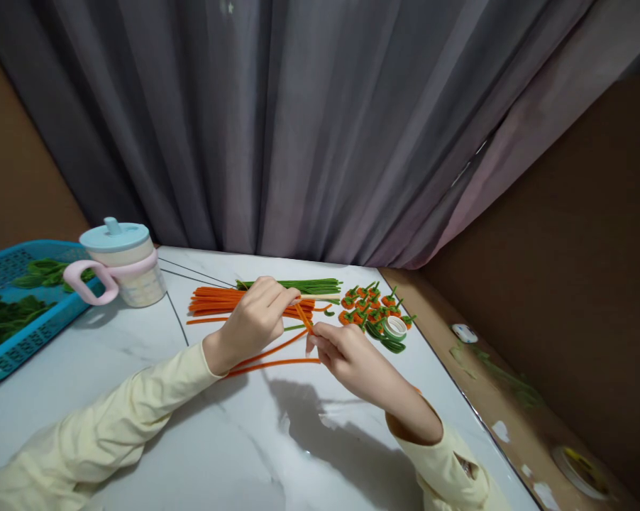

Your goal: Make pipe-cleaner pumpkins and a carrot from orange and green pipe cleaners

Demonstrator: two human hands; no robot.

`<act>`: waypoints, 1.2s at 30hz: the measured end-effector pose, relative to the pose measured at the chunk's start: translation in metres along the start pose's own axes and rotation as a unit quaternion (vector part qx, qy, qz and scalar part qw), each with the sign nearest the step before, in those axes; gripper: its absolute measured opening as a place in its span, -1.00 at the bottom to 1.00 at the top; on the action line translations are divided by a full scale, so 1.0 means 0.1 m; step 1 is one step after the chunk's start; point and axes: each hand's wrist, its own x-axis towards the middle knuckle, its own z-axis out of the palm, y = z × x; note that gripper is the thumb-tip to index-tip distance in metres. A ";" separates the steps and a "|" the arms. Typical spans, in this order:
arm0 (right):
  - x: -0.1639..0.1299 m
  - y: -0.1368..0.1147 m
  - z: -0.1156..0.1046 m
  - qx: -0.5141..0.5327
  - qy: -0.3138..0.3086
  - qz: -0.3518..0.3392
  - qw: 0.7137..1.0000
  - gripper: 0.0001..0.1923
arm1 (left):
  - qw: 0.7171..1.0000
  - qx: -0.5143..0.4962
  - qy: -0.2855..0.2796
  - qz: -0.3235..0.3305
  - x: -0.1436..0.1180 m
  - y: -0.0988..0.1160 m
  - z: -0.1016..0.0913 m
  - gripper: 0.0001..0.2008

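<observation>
My left hand (pixel 256 312) and right hand (pixel 338 351) both pinch one orange pipe cleaner (pixel 303 316) above the table (pixel 245 440), near its far edge. Its long axis slants from left fingertips down-right to my right fingertips; the orange bundle (pixel 213 299) lies just beyond my left hand.

Grey curtain (pixel 309 121) hangs in folds behind a white marbled counter (pixel 235 440). Brown wall (pixel 591 234) at right, another strip at far left. Brown ledge (pixel 511 419) along the counter's right edge, paint-flecked. Light dim, glossy reflections on the counter.
</observation>
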 end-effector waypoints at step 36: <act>0.07 0.09 0.28 -0.110 0.107 0.000 0.988 -0.80 | 0.739 -0.493 -0.008 -0.460 0.09 0.15 -0.02 -0.81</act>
